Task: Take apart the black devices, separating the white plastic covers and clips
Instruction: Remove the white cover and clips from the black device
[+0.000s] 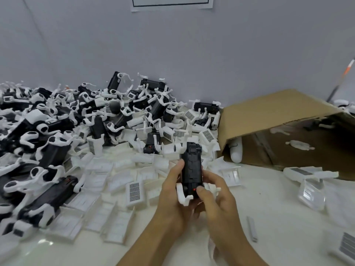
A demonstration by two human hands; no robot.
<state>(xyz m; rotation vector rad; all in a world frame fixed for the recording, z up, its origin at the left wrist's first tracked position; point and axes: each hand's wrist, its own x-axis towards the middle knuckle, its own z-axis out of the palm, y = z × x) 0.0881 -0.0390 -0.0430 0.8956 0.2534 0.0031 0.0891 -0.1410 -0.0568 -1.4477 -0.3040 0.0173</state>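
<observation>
Both of my hands are on one black device (191, 167), held upright just above the table near the middle of the scene. My left hand (172, 191) wraps its near left side, thumb lying up along the left edge, fingers curled beneath. My right hand (215, 192) comes in from the right, thumb pressing the device's near end beside a small red spot, other fingers curled behind the body. A white clip (183, 194) is still hooked on the device's near end, jutting out between my palms; a second white piece shows behind the right fingers, though I cannot tell how it attaches.

Just left of my hands, loose white covers (107, 191) lie scattered flat on the white table (278, 208), one turned to show a gridded label (134, 191). Farther left and far back against the grey wall (172, 45), a large heap of black devices with white clips (57, 131) is piled up.

To the right, a cardboard box (278, 114) lies on its side with its opening facing me, a few white parts inside. Near right of it rest more white and clear plastic pieces (311, 189), and a thin white strip (252, 228) lies alone on the table.
</observation>
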